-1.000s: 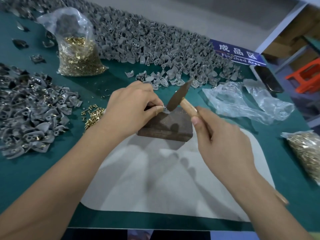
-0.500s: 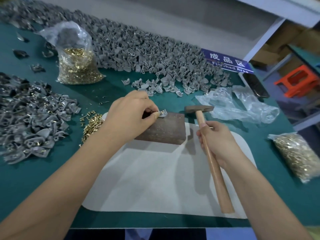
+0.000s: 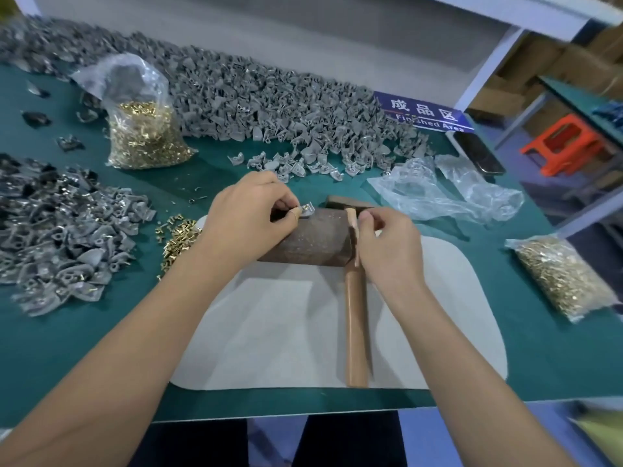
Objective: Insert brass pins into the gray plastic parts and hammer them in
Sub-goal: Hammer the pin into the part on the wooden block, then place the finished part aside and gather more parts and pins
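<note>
Gray plastic part (image 3: 307, 209) sits at the far left corner of a dark brown block (image 3: 310, 239) near the middle of the frame, pinched between the thumb and forefinger of the left hand (image 3: 247, 217); a glint of brass shows on the part, though the pin itself is too small to make out clearly. The right hand (image 3: 387, 251) is just right of the block, its fingers curled loosely beside the upper handle of a hammer (image 3: 355, 298); whether they grip the handle or only touch it cannot be told. The hammer lies flat on a pale mat (image 3: 286, 338), its wooden handle running down toward the lower edge of the frame and its head just beyond the block. The mat lies on a green surface (image 3: 67, 358). Loose brass pins (image 3: 175, 237) lie scattered left of the block, beside a heap of gray parts (image 3: 67, 244) at the left of the frame. A long bank of more gray parts (image 3: 256, 106) runs across the upper frame, with a clear bag of brass pins (image 3: 143, 129) standing at the upper left. Another bag of pins (image 3: 563, 274) lies at the right edge, and crumpled clear plastic (image 3: 441, 193) sits right of centre below a blue sign (image 3: 424, 111).
</note>
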The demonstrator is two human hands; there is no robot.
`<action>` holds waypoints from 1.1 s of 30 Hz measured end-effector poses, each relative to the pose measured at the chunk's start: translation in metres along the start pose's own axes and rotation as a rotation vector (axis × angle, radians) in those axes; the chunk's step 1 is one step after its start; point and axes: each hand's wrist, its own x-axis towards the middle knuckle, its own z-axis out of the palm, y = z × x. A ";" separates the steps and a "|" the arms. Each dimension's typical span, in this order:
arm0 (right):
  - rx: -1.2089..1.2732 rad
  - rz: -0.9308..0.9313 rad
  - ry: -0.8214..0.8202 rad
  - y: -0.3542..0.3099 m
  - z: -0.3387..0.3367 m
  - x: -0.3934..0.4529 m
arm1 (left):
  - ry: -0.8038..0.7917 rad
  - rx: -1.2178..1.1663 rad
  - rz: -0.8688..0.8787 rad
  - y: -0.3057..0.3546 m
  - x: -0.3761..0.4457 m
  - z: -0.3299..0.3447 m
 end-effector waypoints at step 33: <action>-0.163 -0.780 -0.536 -0.135 0.092 -0.069 | 0.317 0.131 -0.423 -0.115 -0.111 -0.116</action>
